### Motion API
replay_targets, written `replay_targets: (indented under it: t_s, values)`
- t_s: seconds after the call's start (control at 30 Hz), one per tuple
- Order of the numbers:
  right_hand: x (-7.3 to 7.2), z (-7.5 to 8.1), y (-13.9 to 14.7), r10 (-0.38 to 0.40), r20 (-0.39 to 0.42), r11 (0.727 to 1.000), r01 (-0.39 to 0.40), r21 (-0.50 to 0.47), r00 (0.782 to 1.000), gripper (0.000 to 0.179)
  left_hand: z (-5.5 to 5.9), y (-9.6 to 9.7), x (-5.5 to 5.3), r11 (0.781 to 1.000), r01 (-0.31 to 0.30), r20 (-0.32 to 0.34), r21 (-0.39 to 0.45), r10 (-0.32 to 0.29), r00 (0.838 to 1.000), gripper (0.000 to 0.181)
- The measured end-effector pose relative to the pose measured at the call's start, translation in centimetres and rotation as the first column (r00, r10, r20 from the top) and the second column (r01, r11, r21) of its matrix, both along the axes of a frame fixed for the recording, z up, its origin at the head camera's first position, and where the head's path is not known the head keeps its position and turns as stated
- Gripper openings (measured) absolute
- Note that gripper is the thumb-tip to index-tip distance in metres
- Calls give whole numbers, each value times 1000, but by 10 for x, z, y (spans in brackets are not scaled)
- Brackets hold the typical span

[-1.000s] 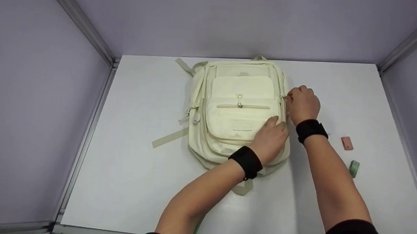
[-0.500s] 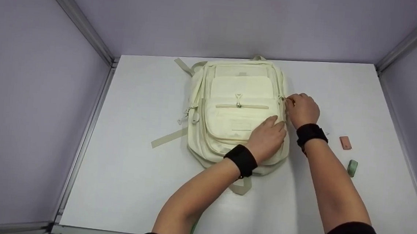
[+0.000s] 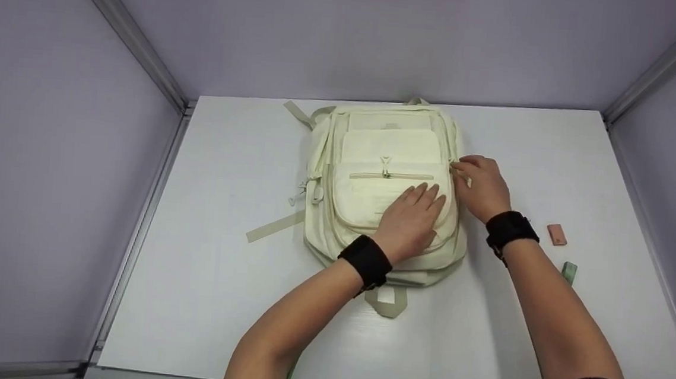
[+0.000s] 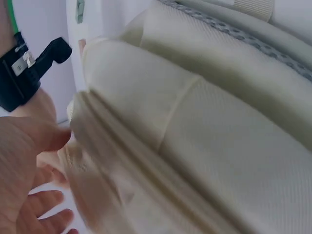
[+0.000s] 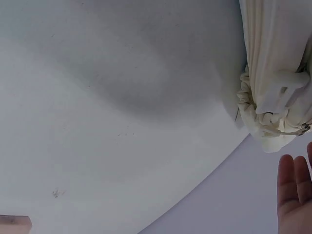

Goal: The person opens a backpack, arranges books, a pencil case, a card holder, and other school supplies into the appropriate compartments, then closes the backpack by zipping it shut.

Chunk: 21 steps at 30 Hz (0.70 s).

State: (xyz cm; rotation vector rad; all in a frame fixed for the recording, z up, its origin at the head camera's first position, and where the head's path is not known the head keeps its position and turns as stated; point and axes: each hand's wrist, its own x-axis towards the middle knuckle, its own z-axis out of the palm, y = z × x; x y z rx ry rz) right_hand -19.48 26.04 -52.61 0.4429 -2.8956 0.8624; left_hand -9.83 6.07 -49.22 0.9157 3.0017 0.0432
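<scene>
A cream backpack [image 3: 392, 140] lies front up on the white table, its straps spread out to the left. My left hand [image 3: 410, 221] rests on the lower right of its front pocket with fingers extended. At the bag's right edge, the thumb and forefinger of my right hand [image 3: 481, 184] pinch a small zipper pull, mostly covered by the fingertips. In the left wrist view the left hand [image 4: 22, 156] is beside the bag's zipped seams [image 4: 141, 161]. The right wrist view catches part of the right hand [image 5: 295, 195] below the bag's side buckle [image 5: 282, 90].
To the right on the white table [image 3: 228, 146] lie a pink eraser-like block [image 3: 557, 234] and a small green block [image 3: 569, 272], partly behind the right forearm. Grey-lilac panels [image 3: 349, 35] wall in the back and both sides.
My left hand has slid left across the front pocket, its fingers spreading flatter. The right hand has come slightly down and toward me along the bag's right edge.
</scene>
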Motion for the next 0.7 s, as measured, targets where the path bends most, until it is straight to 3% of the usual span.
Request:
replay_targets:
  t_s: [0.13,0.27,0.43,0.7]
  values:
    - [2,0,-1,58,45,998,-57,-16,997,34,6,-13,-3,995,-96,129,3,95,987,79]
    - [2,0,-2,71,112,996,-64,-64,991,37,8,-20,-5,993,-120,204,19,114,972,79]
    - [1,0,-3,62,159,991,-42,-130,985,37,9,-22,-8,991,-126,230,36,114,966,79]
    - [0,-1,-7,-2,125,978,28,-208,992,24,12,-22,-10,993,-110,229,33,100,968,76]
